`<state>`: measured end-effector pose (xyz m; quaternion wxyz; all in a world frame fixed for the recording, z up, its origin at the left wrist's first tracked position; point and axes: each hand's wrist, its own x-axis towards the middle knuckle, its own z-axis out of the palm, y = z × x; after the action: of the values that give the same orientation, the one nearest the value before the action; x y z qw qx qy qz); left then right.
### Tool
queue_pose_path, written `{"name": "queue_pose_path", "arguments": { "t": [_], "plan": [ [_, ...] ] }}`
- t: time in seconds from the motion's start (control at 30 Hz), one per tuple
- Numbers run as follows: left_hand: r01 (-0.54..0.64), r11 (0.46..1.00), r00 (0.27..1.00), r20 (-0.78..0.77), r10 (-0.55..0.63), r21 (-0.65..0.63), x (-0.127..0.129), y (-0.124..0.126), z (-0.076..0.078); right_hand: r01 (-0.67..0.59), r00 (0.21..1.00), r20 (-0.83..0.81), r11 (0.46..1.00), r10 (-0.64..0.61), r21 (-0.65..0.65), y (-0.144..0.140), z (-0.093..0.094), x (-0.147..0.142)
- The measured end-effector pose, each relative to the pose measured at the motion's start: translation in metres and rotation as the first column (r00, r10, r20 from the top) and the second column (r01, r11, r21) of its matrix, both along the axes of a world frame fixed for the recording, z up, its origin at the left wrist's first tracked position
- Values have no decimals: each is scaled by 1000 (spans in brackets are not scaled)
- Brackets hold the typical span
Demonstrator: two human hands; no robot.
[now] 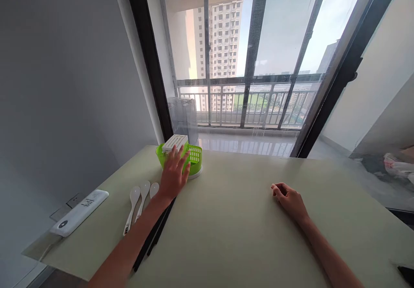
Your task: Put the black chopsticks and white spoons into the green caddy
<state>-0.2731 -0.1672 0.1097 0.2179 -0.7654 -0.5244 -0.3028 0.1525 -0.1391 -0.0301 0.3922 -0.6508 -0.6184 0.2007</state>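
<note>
My left hand (174, 172) is stretched out with fingers spread, touching the near side of a green slotted holder (194, 157) with a white base and a white ridged insert (175, 142) on top. It grips nothing that I can see. Under my left forearm lie black chopsticks (154, 236). Left of that hand lie three white spoons (137, 201) on the pale table (233, 227). My right hand (289, 199) rests on the table at centre right, fingers curled loosely, with nothing in it.
A white power strip (78, 212) lies at the table's left edge. A clear plastic container (183, 117) stands behind the holder by the glass balcony door (252, 64). A dark object (406, 273) sits at the near right corner.
</note>
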Motion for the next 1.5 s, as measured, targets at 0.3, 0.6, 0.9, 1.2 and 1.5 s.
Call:
{"name": "queue_pose_path", "arguments": {
  "t": [0.3,0.6,0.9,1.2,1.5],
  "plan": [
    [433,760,828,547,-123,-484,126,-36,-101,-74,994,75,997,76,-38,-30,5,-63],
    [608,642,730,647,-220,-467,141,-43,-104,-562,826,121,822,551,93,-65,0,-132],
    [593,644,774,561,-293,-482,142,-46,-104,-561,828,94,816,553,136,-64,-3,-131],
    [560,660,803,524,-283,-501,140,-48,-98,-568,823,115,808,557,155,-60,-10,-133],
    [554,666,808,515,-286,-499,140,-47,-98,-571,821,100,809,562,142,-60,-7,-133]
  ]
}}
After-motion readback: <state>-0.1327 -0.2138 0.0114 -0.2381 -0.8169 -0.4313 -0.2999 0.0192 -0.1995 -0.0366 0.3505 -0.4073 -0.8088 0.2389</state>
